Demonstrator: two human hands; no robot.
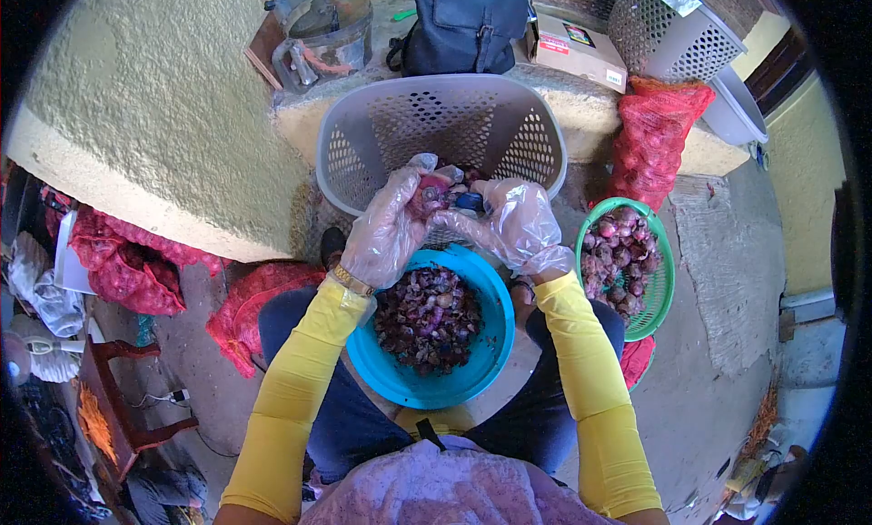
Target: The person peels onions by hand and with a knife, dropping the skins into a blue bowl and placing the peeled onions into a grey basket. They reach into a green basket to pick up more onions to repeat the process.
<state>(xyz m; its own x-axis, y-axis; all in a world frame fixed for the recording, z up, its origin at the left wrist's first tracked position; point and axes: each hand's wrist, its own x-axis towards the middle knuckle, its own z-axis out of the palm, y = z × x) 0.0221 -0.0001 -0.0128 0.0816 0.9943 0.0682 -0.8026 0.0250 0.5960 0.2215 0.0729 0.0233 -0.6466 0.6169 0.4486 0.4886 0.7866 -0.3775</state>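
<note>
My left hand (386, 223), in a clear plastic glove, is closed around a red onion (429, 196) above the near rim of the grey laundry basket (338, 148). Close beside it, my gloved right hand (522, 223) grips a small blue-handled tool (470, 201); its working end is not clear. More onions show partly behind the hands, inside the basket. Below, between my knees, sits a blue basin (495, 343) holding onion skins and trimmings (427, 321).
A green basket (668, 280) of red onions stands at the right, before a full red mesh sack (654, 143). Another red sack (259, 302) lies left. On the ledge behind are a black backpack (468, 25), a carton (577, 48) and a bucket (350, 34).
</note>
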